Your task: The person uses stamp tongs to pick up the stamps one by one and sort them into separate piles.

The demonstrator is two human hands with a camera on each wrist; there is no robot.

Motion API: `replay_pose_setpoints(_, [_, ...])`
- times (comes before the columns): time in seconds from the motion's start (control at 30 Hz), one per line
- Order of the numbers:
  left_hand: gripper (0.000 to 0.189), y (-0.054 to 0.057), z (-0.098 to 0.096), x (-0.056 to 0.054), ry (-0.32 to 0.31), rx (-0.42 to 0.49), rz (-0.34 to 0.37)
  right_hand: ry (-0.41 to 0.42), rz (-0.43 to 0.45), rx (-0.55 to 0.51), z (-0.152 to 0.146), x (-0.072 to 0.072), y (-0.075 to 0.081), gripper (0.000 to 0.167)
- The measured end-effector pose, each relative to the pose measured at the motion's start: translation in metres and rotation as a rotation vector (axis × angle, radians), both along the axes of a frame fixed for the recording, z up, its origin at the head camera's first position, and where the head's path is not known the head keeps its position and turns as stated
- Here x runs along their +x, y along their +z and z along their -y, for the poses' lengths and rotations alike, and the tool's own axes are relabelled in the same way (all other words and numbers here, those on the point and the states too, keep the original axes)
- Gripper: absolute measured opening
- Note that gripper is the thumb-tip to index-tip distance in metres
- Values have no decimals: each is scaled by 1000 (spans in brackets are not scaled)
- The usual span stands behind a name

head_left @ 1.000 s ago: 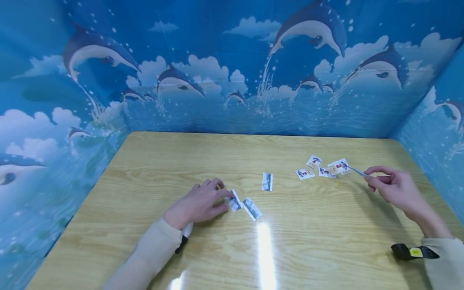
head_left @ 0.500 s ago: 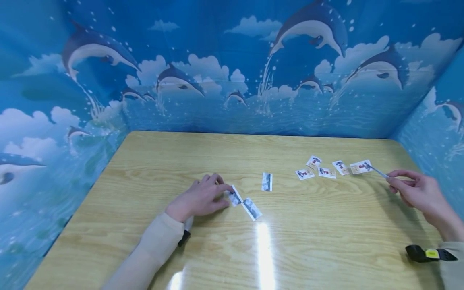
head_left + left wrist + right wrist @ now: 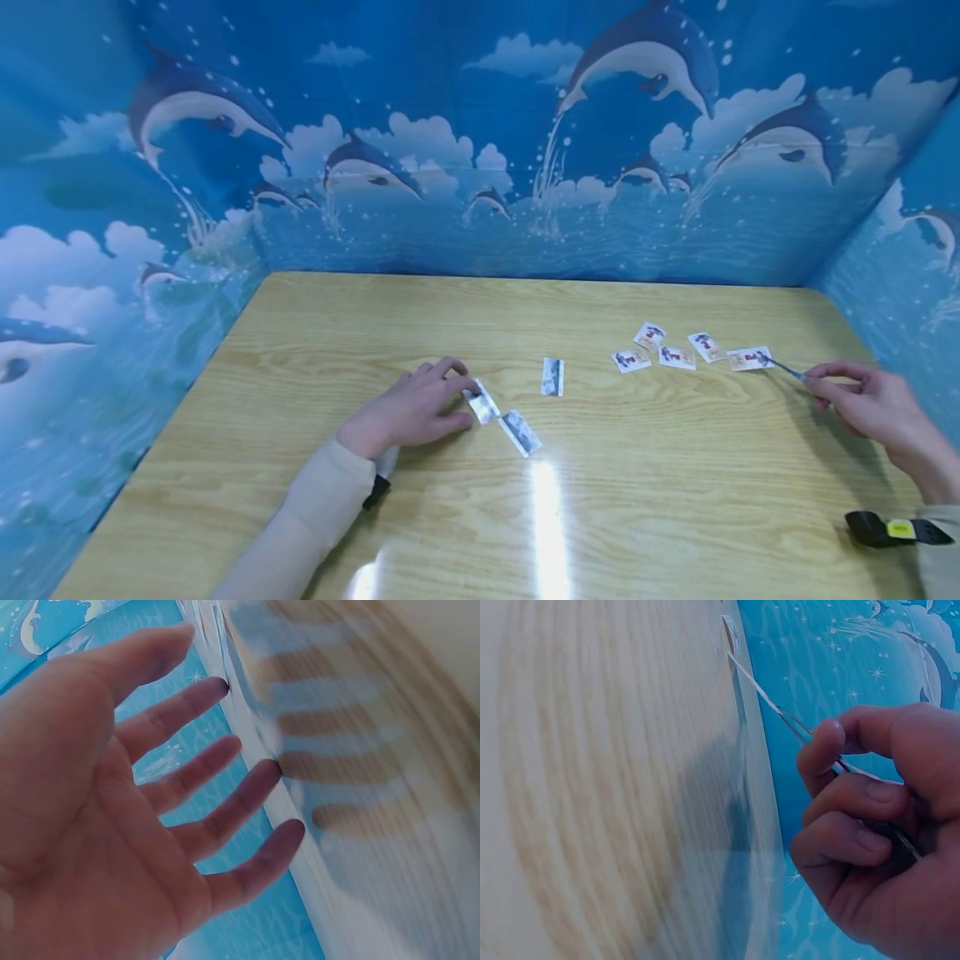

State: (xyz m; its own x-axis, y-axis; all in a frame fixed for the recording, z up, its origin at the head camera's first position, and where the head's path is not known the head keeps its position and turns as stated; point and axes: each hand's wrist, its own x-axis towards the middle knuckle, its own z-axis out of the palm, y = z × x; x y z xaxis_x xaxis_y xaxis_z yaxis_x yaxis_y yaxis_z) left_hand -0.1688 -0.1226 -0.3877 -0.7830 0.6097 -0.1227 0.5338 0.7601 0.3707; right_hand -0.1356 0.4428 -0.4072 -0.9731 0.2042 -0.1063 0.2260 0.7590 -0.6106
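In the head view my left hand rests on the table with its fingers spread. A fingertip touches the upper edge of a grey-and-white picture card. Against that card's lower corner lies a second grey card; a third grey card lies farther back. My right hand pinches a pair of tweezers. Their tips are at the right end of a white card with a coloured picture. Whether they grip the card is too small to tell. The left wrist view shows the left hand with nothing in its palm.
Several similar coloured cards, one of them near the middle, lie loosely grouped left of the tweezers. The wooden table meets a blue dolphin-print backdrop at the back and sides. Light glares on the table front.
My right hand has moved right with the tweezers, and one coloured card has shifted right, off its neighbour. Under my left fingertip the grey card has slid slightly up and left.
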Motion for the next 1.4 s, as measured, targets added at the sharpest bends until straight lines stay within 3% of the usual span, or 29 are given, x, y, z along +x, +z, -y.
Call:
replay_pose_setpoints(0.27, [39, -1, 6, 2, -39, 18, -33, 23, 25, 30, 1, -2, -1, 47])
replay_pose_setpoints(0.93, [39, 0, 2, -4, -13, -45, -20, 18, 100, 61, 3, -4, -1, 52])
replay_pose_setpoints(1.4, [42, -2, 2, -4, 8, -57, -15, -8, 43, 115, 7, -4, 1, 48])
